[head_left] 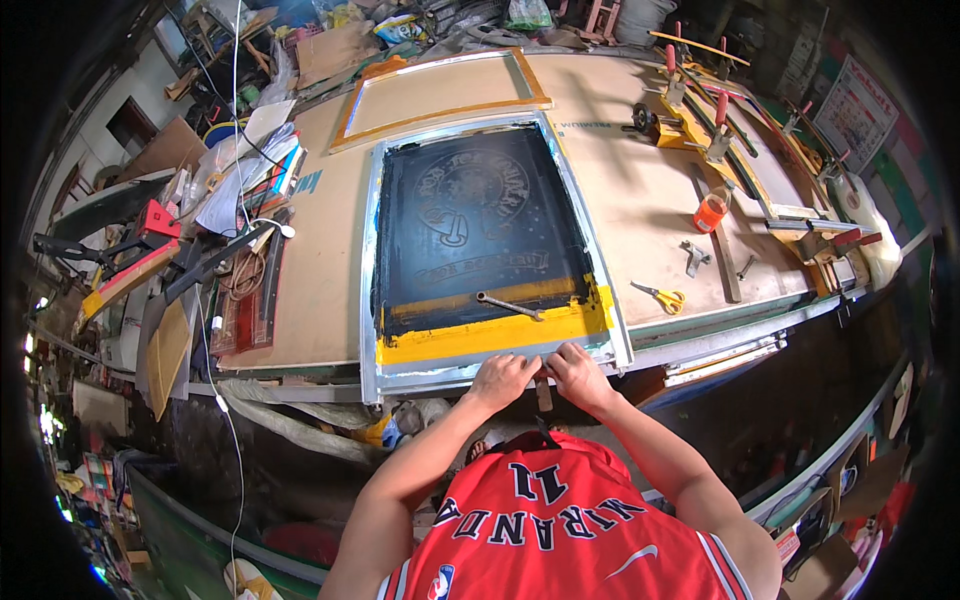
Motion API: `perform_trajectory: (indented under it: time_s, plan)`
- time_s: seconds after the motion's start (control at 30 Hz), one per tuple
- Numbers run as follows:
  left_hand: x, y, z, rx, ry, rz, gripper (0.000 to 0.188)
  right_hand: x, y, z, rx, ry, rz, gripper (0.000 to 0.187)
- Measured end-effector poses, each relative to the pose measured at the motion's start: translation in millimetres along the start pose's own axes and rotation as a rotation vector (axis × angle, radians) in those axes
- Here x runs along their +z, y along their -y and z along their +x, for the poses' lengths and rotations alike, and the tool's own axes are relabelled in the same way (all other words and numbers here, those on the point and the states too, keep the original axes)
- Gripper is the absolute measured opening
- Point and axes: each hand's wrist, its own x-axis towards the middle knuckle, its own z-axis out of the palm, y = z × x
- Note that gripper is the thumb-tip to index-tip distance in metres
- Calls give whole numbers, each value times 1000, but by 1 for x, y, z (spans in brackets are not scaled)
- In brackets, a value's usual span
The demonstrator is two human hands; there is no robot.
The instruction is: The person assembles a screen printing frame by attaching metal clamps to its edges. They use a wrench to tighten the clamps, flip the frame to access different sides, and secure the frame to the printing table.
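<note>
A silk-screen frame [374, 260] with pale metal sides lies on the table before me, its dark mesh bearing a faint round design. Yellow bands run across the mesh's near end, where a wrench [510, 306] rests. At the near edge of the frame, my left hand [504, 380] and my right hand [578, 378] are side by side with curled fingers, almost touching. What they grip is hidden by the fingers. A narrow brown strip [544, 396] shows just below, between them.
Beyond the screen lies a wooden frame [537, 76]. To the right are yellow-handled scissors [660, 297], a metal fitting [694, 258], an orange jar [711, 212] and a clamp rack [715, 140]. Tools and a coiled brown cord [246, 275] crowd the left. A white cable [237, 470] hangs there.
</note>
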Motion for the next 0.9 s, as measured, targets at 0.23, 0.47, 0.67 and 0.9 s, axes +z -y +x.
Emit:
perform_trajectory:
  time_s: [0.23, 0.47, 0.67, 0.9]
  plan:
    - [-14, 10, -1, 60, 48, -164, 18, -21, 16, 6, -33, -115, 111, 29]
    - [-20, 4, 1, -169, 225, -101, 20, -13, 0, 0, -114, 59, 0, 34]
    - [-3, 1, -4, 7, -14, -24, 21, -22, -1, 7, -297, 62, 103, 40]
    - [-18, 2, -1, 44, 60, -116, 16, -29, 4, 8, -239, -55, 220, 28]
